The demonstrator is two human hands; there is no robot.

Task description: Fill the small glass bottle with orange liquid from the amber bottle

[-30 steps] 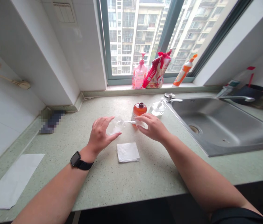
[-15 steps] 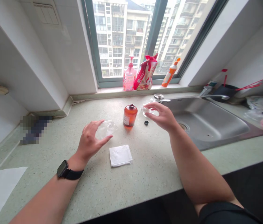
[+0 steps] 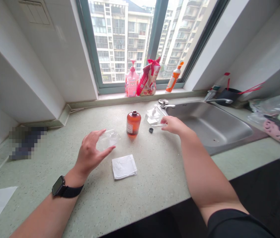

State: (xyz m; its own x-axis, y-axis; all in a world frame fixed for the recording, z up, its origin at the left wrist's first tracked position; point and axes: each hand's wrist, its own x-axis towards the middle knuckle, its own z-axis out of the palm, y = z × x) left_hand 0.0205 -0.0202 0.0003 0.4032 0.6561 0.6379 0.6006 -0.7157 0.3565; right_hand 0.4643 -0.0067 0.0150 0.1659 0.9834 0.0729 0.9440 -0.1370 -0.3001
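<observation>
Speckled green worktop (image 3: 155,178) under a window (image 3: 120,43), folded tissue (image 3: 123,166) nearest. Left hand (image 3: 89,153) curls, fingers spread, around a clear plastic dome (image 3: 109,139); right hand (image 3: 173,125) pinches a thin clear stick (image 3: 158,125), fingertips together, just beside a black cap (image 3: 151,130). Amber bottle (image 3: 133,123) stands upright between the hands, steel sink (image 3: 207,124) to the right.
</observation>
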